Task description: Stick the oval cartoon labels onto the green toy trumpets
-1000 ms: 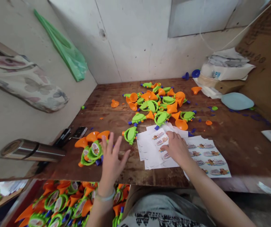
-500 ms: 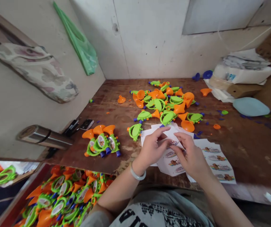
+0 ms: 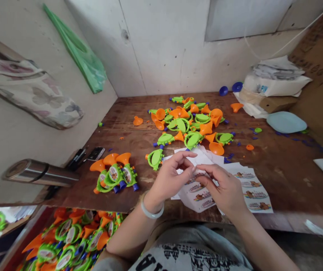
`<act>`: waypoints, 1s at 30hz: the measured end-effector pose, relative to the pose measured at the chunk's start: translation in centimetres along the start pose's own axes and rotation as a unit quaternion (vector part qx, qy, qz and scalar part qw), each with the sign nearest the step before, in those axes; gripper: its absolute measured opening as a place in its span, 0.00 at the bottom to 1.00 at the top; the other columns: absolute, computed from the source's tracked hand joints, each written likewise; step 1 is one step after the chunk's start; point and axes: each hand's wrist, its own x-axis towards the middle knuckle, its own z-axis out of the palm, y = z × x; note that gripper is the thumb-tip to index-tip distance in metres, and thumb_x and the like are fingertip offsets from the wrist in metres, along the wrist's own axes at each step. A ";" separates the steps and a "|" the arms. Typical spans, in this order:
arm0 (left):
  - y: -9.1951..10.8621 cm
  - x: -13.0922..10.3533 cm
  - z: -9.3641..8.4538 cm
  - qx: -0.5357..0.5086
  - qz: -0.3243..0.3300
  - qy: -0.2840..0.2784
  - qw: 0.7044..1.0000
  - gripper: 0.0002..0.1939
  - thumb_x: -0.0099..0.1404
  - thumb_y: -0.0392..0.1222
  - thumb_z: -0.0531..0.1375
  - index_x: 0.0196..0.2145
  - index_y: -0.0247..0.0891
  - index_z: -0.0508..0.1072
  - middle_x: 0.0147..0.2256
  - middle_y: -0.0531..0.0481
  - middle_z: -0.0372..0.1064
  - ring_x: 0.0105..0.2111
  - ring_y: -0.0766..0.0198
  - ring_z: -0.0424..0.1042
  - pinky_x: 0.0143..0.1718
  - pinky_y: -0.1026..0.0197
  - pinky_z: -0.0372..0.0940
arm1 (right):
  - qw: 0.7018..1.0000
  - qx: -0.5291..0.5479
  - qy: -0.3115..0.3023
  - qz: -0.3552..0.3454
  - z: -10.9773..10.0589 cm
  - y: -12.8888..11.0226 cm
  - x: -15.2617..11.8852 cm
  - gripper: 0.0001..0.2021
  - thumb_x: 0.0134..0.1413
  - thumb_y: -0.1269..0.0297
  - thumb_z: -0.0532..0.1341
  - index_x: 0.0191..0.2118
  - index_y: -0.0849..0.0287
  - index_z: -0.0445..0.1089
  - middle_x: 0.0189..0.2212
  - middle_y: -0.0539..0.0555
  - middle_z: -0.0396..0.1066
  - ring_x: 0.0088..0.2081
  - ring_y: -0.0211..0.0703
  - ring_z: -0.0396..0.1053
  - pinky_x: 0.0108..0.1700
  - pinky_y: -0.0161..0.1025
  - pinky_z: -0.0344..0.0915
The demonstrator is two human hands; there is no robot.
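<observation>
My left hand point(image 3: 172, 175), with a pale bangle at the wrist, has its fingers curled at the upper left part of a white sticker sheet point(image 3: 197, 197). Close beside it, my right hand point(image 3: 220, 186) pinches the same sheet near its upper edge. The fingertips almost meet and hide what lies between them. Rows of printed bear-and-rainbow stickers show below the hands. A second sticker sheet point(image 3: 256, 195) lies flat to the right. Just beyond the hands is a pile of green toy trumpets point(image 3: 194, 140) with orange bells and blue ends.
Several stickered toys point(image 3: 115, 175) sit grouped at left, near a steel flask point(image 3: 41, 171) and a phone point(image 3: 96, 153). A box below the table edge holds many more toys point(image 3: 71, 235). At right are a pale blue dish point(image 3: 286, 122) and stacked papers point(image 3: 277, 77).
The view has shifted slightly, so the table things appear further left. My left thumb has drawn back a little from the sheet's middle, and the fingertips have shifted slightly.
</observation>
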 end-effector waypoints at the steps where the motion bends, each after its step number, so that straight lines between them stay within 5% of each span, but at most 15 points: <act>1: 0.1 -0.1 -0.1 -0.009 -0.009 -0.003 1.000 0.18 0.67 0.43 0.67 0.52 0.36 0.73 0.30 0.54 0.71 0.27 0.69 0.68 0.30 0.65 0.63 | 1.000 0.011 -0.002 0.000 -0.1 -0.2 0.1 0.06 0.66 0.67 0.64 0.45 0.51 0.78 0.37 0.50 0.83 0.36 0.44 0.81 0.39 0.38 0.78; 12: 0.8 -0.1 -0.4 -0.073 -0.077 -0.004 0.994 0.18 0.62 0.43 0.70 0.46 0.38 0.71 0.27 0.56 0.68 0.25 0.70 0.65 0.29 0.66 0.62 | 0.978 -0.108 0.120 -0.131 0.5 -0.6 -1.5 0.08 0.65 0.68 0.65 0.36 0.46 0.80 0.29 0.49 0.77 0.30 0.42 0.76 0.30 0.38 0.74; 17: 0.7 0.5 -1.7 -0.018 -0.018 0.054 0.998 0.16 0.65 0.41 0.68 0.48 0.38 0.72 0.29 0.55 0.68 0.27 0.69 0.64 0.28 0.66 0.59 | 0.962 -0.123 0.052 -0.237 -1.0 -2.0 -2.9 0.15 0.55 0.68 0.74 0.40 0.34 0.79 0.36 0.48 0.74 0.44 0.49 0.73 0.52 0.49 0.75; 20: 0.4 0.7 -1.9 -0.026 -0.011 0.029 0.999 0.18 0.66 0.43 0.68 0.50 0.39 0.70 0.29 0.54 0.69 0.28 0.67 0.66 0.29 0.65 0.60 | 0.974 -0.100 0.081 -0.186 -1.2 -1.7 -2.4 0.23 0.59 0.70 0.71 0.55 0.36 0.75 0.47 0.53 0.72 0.54 0.54 0.71 0.57 0.54 0.74; 23: 0.2 0.8 -1.6 -0.037 -0.012 0.031 0.999 0.19 0.66 0.44 0.69 0.51 0.40 0.68 0.29 0.54 0.71 0.28 0.67 0.67 0.29 0.64 0.60 | 0.992 -0.045 0.054 -0.107 -0.4 -0.3 -1.6 0.32 0.67 0.71 0.64 0.71 0.45 0.59 0.53 0.58 0.74 0.45 0.48 0.76 0.48 0.49 0.79; 26: 0.0 0.6 -1.4 -0.017 -0.006 0.028 0.999 0.19 0.66 0.43 0.68 0.51 0.40 0.68 0.29 0.55 0.71 0.28 0.66 0.67 0.30 0.64 0.60 | 0.996 0.007 0.030 -0.089 0.6 0.8 -1.5 0.33 0.70 0.72 0.61 0.74 0.46 0.53 0.46 0.54 0.79 0.35 0.42 0.78 0.43 0.43 0.81; 30: -0.5 0.4 -1.3 0.037 -0.007 -0.004 0.999 0.15 0.67 0.40 0.66 0.50 0.39 0.70 0.30 0.54 0.70 0.29 0.67 0.66 0.31 0.64 0.59 | 0.993 0.003 0.050 -0.102 1.0 0.7 -1.9 0.33 0.70 0.72 0.60 0.74 0.46 0.53 0.41 0.52 0.82 0.38 0.44 0.82 0.44 0.42 0.82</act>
